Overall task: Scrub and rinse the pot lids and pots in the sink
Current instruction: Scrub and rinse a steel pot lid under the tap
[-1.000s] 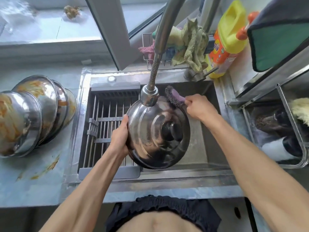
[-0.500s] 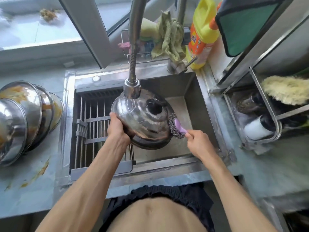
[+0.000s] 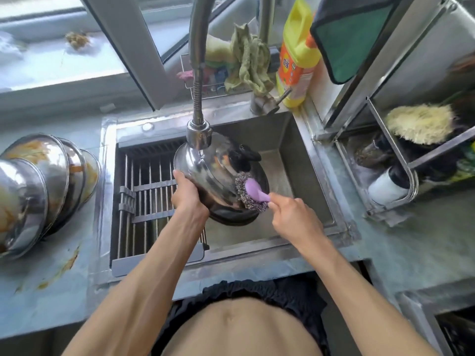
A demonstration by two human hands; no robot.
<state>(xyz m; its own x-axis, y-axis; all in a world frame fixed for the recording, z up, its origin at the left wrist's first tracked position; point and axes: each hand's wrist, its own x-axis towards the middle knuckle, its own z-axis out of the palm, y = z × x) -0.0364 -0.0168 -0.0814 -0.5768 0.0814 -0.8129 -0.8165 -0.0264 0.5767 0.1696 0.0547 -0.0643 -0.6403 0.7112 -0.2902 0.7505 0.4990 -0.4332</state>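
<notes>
My left hand (image 3: 189,192) grips the wet, slippery pot lid's (image 3: 213,176) rim while my right hand (image 3: 295,214) grasps the scrubber (image 3: 250,192).

Purple-handled scourer (image 3: 250,195) against tilted pot lid (image 3: 213,173)

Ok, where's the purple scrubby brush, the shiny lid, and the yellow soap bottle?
scrub brush (image 3: 253,192), head view, on its purple handle.
pot lid (image 3: 208,173), head view, on its shiny domed top.
yellow bottle (image 3: 299,34), head view, on its upper yellow body.
</notes>
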